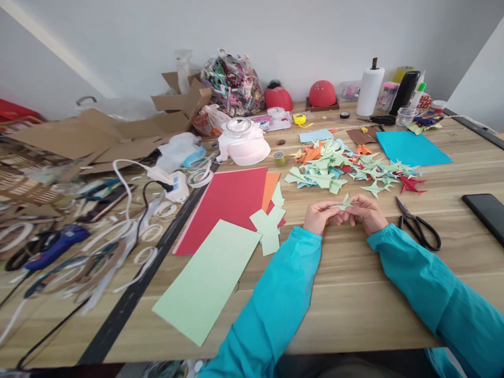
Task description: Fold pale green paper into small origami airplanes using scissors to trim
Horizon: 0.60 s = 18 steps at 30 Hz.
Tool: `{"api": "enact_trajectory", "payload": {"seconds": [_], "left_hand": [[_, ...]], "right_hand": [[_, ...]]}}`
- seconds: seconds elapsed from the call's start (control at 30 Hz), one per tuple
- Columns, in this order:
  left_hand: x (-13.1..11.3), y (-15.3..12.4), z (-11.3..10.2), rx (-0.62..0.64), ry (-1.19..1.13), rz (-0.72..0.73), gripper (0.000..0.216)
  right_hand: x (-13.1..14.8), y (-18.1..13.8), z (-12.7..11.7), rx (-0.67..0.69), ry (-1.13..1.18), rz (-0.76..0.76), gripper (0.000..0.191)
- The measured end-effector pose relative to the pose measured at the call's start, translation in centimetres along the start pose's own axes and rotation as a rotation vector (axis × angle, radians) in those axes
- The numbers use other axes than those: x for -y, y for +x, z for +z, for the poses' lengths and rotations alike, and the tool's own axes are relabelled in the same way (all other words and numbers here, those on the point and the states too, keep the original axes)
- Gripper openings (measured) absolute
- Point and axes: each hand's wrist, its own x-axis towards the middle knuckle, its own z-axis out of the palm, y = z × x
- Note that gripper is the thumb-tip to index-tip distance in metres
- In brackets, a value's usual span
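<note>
No text, label, brand, number or sign can be read. Small pale marks are borne by the front of the red dome-shaped object (322, 94) by the wall, but they are too small to be made out. Orange-red print is carried by the white plastic bag (211, 121) beside the cardboard box (181, 100); its wording is blurred. Coloured print is also shown on the dark blue packet (428, 117) at the back right, where no letters can be told apart. Faint dark marks are seen on the wooden tabletop (354, 315) near its right edge, likewise illegible.
</note>
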Motion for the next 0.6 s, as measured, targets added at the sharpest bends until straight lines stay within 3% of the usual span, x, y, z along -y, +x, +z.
{"api": "enact_trajectory", "payload": {"seconds": [0.6], "left_hand": [[-0.19,0.02,-0.17,-0.033,0.004,0.019,0.026]], "right_hand": [[0.08,0.01,-0.04,-0.048,0.038,0.002,0.026]]}}
